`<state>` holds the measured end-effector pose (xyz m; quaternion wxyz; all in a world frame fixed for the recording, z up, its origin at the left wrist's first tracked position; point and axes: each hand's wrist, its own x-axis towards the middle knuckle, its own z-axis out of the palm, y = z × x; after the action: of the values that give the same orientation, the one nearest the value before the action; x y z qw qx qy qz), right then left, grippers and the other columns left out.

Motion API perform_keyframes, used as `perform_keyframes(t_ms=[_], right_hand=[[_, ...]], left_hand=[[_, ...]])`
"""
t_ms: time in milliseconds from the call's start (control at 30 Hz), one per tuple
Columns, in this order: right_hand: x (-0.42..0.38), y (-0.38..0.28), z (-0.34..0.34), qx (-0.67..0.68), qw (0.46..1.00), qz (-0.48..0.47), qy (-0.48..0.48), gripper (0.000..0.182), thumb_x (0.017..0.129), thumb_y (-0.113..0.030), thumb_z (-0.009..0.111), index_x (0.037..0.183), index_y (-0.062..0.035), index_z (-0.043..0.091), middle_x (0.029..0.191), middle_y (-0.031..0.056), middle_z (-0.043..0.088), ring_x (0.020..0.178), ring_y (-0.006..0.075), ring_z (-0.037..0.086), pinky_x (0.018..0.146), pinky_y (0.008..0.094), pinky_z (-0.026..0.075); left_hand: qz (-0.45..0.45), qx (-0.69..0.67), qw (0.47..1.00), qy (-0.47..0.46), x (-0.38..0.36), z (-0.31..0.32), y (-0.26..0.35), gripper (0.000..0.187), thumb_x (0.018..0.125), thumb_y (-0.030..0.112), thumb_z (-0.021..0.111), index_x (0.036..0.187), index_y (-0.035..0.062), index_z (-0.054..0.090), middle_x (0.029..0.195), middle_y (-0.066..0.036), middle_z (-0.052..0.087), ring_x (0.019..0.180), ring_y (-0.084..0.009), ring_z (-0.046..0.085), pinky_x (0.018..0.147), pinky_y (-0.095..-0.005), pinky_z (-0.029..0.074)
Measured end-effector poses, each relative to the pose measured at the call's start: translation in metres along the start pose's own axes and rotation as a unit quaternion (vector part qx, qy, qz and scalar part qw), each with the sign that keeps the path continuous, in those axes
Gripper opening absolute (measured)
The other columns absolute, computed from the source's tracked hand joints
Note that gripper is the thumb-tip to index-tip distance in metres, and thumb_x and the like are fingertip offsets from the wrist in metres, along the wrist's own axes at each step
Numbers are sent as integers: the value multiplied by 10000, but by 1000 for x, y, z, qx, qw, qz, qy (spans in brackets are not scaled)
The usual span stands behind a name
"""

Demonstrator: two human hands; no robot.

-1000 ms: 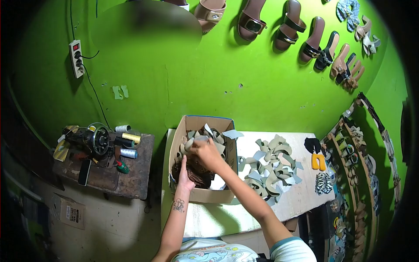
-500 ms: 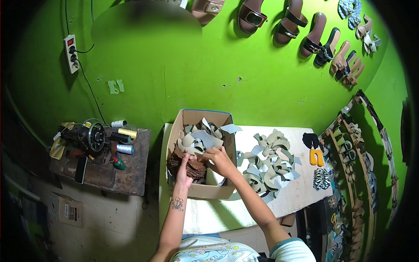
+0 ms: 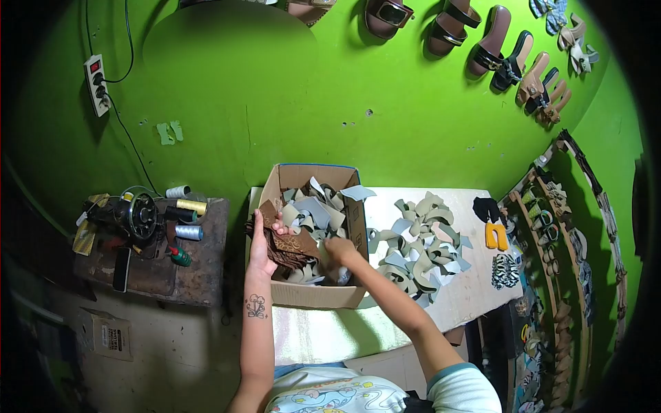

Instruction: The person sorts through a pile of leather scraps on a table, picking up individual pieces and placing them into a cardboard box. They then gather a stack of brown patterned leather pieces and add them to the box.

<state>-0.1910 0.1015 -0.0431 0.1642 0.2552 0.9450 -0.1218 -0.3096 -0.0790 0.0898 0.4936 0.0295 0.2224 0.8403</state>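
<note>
**Lifting brown cut pieces out of the box**

Holding a stack of brown cut pieces [image 3: 286, 242] is what my left hand [image 3: 262, 242] does now — fingers curled around the bundle's left edge, thumb on top, the stack raised to the box's rim at its left side. My right hand [image 3: 338, 249] is down inside the cardboard box [image 3: 317, 294], fingers bent among the loose parts; I cannot tell whether it has hold of one or only rests on them.

The box sits at the left end of a pale worktable [image 3: 323, 337] and holds a heap of grey and beige cutouts [image 3: 313, 210] behind the brown stack. Just right of the box, spread on the tabletop, lies a second pile of beige strap pieces [image 3: 423, 241]. Judging from that, part of the sorting looks done — one kind laid out on the table — while plenty remains in the box.

Farther right lie a yellow item [image 3: 496, 236] and a zebra-patterned piece [image 3: 505, 272]. To the left, a sewing machine [image 3: 131, 215] with thread spools [image 3: 187, 219] stands on a dark side table. Finished sandals [image 3: 482, 38] hang on the green wall.
</note>
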Motion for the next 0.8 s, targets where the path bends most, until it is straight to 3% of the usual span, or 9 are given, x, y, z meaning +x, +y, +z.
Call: perform_keyframes(t_ms=[67, 233, 267, 300, 500, 567, 633, 700, 800], right_hand=[[-11, -13, -55, -48, 995, -74, -55, 604, 499, -300, 803, 994, -35, 580, 983, 167, 597, 903, 325, 588, 761, 391, 488], [-5, -11, -111, -57, 978, -43, 195, 245, 594, -125, 658, 829, -102, 594, 793, 124, 630, 759, 300, 624, 620, 405, 511], [-1, -7, -117, -33, 964, -25, 263, 266, 604, -117, 657, 856, -92, 576, 754, 138, 621, 723, 319, 617, 594, 423, 499], [-2, -3, -130, -3, 967, -8, 256, 469, 575, -294, 745, 940, -96, 528, 805, 152, 609, 756, 339, 592, 624, 437, 481], [-35, -3, -159, 72, 917, -26, 392, 392, 605, -279, 726, 895, -85, 549, 782, 163, 607, 783, 359, 583, 644, 461, 466], [-36, 2, -143, -17, 983, 44, 175, 423, 601, -309, 737, 925, -89, 577, 849, 138, 618, 822, 340, 590, 695, 430, 476], [-53, -6, -138, -110, 987, -8, -119, 561, 587, -384, 753, 1031, -89, 577, 935, 133, 621, 886, 314, 589, 742, 376, 484], [-55, -9, -113, -65, 974, -149, -159, 721, 561, -454, 762, 1138, -86, 537, 992, 150, 613, 932, 301, 582, 789, 338, 475], [-52, -17, -119, 88, 959, -135, -233, 795, 552, -463, 766, 1190, -78, 488, 1086, 165, 570, 976, 315, 554, 813, 350, 457]], left_hand=[[-12, 20, 1000, -14, -6, -8, -2, 476, 860, 500, 428, 913, 34, 508, 605, 58, 410, 579, -54, 449, 706, -241, 455], [-45, 18, 999, 8, -22, -33, -12, 493, 864, 516, 406, 933, 34, 479, 589, 53, 389, 578, -66, 436, 703, -247, 449], [-54, 6, 998, -7, -23, -34, -12, 483, 867, 505, 409, 925, 32, 489, 584, 58, 386, 561, -58, 432, 700, -240, 448], [-62, -7, 998, -24, -23, -34, -12, 475, 871, 494, 411, 916, 30, 498, 578, 64, 383, 543, -50, 429, 697, -233, 448], [-59, 17, 998, 7, -23, -50, -15, 491, 880, 501, 386, 931, 22, 484, 577, 65, 358, 545, -51, 394, 702, -223, 431], [-74, 19, 997, 21, -24, -58, -19, 495, 882, 500, 381, 932, 19, 483, 568, 66, 346, 543, -53, 387, 709, -219, 423], [-84, 19, 996, 13, -31, -57, -19, 492, 887, 496, 373, 929, 16, 477, 560, 68, 335, 535, -48, 378, 708, -214, 415], [-92, 1, 996, 2, -36, -56, -18, 489, 890, 495, 367, 926, 18, 469, 558, 71, 328, 526, -41, 370, 700, -212, 409], [-84, -10, 996, -16, -38, -59, -19, 487, 889, 500, 363, 918, 24, 463, 559, 73, 325, 520, -35, 368, 696, -214, 407]])
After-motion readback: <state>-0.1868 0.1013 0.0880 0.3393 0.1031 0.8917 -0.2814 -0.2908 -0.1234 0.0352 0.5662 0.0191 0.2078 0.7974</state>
